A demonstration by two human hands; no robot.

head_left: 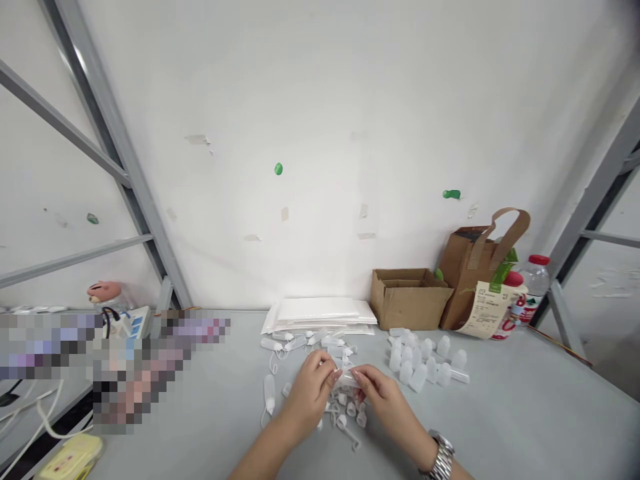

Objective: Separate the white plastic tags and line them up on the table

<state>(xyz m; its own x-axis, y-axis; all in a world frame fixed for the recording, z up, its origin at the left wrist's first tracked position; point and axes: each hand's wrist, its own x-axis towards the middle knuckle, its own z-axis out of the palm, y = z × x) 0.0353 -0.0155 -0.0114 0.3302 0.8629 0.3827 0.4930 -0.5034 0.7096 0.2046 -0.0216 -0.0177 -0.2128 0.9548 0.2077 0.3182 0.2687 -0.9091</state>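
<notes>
Between my two hands is a small translucent plastic bottle (349,379), lying sideways. My left hand (314,385) pinches its left end, and the fingertips of my right hand (381,395) close on its right end. Fingers cover part of the bottle. Under and in front of the hands lie several loose white caps (342,421) with thin straps. Behind them rest several capped bottles (298,342), and one more capped bottle (269,388) lies to the left. A group of uncapped translucent bottles (416,360) sits to the right of my right hand.
White padded envelopes (320,309) are stacked against the wall. Beside them stand an open cardboard box (411,303), a brown paper bag (463,273) and a red-capped drink bottle (534,290). At left are a power strip (140,323) and a yellow case (70,459).
</notes>
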